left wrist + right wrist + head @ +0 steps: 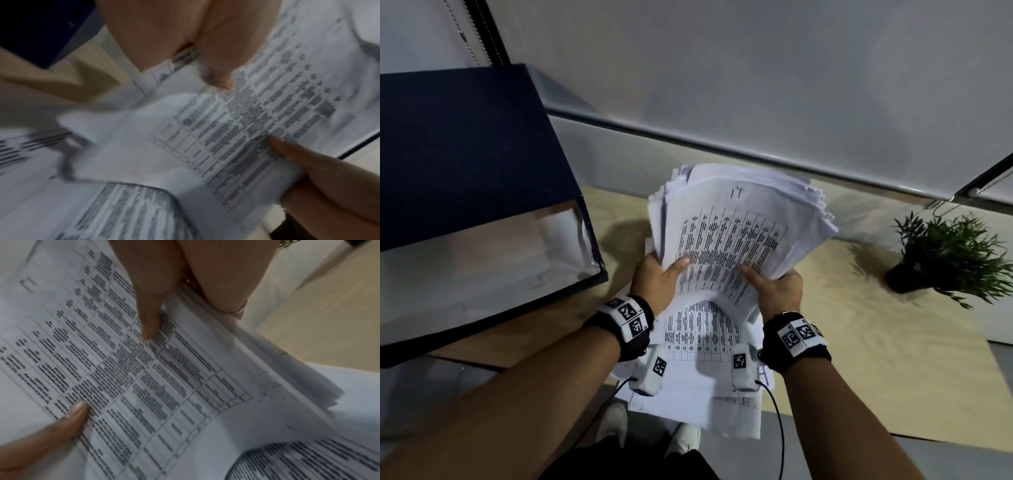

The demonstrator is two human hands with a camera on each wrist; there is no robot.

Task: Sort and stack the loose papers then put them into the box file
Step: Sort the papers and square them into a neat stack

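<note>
Both hands hold a thick stack of printed papers tilted up above the table, its edges uneven. My left hand grips the stack's lower left edge, thumb on the top sheet. My right hand grips the lower right edge, thumb on top as well. The top sheet carries a printed table; the same sheet fills the blurred left wrist view. More loose papers lie flat on the table under the wrists. The dark blue box file stands open at the left, its pale inside showing.
A wooden table runs under everything, with its near edge by my body. A small potted plant stands at the right. A grey wall with a rail lies behind the table.
</note>
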